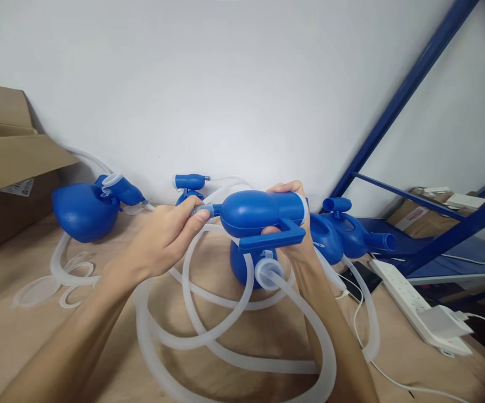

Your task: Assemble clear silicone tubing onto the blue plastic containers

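A blue plastic funnel piece (248, 212) with a flat handle is held sideways in mid-air. My right hand (297, 224) wraps round its wide, white-rimmed end from behind and below. At its narrow left end, my left hand (175, 229) pinches a clear connector (206, 211) between thumb and fingers, against the blue spout. Below the piece stands a blue container (242, 266) with a translucent cap (269, 272) facing me. Looped translucent tubing (326, 347) lies around it and passes between my forearms.
Another blue container (83, 212) stands at left, near a cardboard box (15, 207) and clear rings (74, 285). More blue containers (351, 232) are at right, by a white power strip (414, 305) and blue shelf frame (393, 112). A small blue piece (190, 181) sits behind.
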`<state>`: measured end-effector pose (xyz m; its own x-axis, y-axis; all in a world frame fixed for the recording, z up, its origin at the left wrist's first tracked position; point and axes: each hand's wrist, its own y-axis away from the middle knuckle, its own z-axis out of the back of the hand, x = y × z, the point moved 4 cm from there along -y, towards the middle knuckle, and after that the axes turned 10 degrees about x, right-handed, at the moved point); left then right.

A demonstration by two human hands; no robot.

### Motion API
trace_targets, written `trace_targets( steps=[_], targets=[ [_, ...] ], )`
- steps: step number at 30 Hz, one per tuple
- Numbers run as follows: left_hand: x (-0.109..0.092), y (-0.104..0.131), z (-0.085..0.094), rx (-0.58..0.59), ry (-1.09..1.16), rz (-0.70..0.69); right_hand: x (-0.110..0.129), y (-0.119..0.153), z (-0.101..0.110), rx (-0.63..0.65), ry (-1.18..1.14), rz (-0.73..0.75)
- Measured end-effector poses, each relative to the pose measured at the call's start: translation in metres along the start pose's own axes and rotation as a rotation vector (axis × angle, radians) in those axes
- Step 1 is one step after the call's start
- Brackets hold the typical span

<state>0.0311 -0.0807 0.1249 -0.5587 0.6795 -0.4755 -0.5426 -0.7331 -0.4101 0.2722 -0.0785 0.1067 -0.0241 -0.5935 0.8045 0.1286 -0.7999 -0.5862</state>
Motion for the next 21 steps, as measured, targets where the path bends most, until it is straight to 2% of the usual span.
trace_targets(
  steps=[3, 8, 11, 16, 19, 21],
  targets=[
    [0.001, -0.002, -0.005, 0.051, 0.087, -0.003, 0.008, -0.002, -0.002, 0.053, 0.07, 0.31],
    [-0.003, -0.003, -0.008, 0.118, 0.317, -0.023, 0.015, -0.001, -0.009, 0.092, 0.129, 0.512],
    [0.0, -0.004, -0.009, 0.137, 0.398, -0.001, 0.021, 0.002, -0.01, 0.088, 0.2, 0.516],
    [0.015, -0.01, -0.026, 0.224, 0.522, 0.026, 0.019, 0.003, -0.005, 0.198, 0.33, 0.528],
    [0.024, -0.015, -0.036, 0.236, 0.627, 0.07, 0.011, -0.001, -0.001, 0.175, 0.288, 0.464],
    [0.026, -0.019, -0.037, 0.177, 0.629, 0.092, 0.007, -0.004, 0.0, 0.125, 0.247, 0.395]
  ],
)
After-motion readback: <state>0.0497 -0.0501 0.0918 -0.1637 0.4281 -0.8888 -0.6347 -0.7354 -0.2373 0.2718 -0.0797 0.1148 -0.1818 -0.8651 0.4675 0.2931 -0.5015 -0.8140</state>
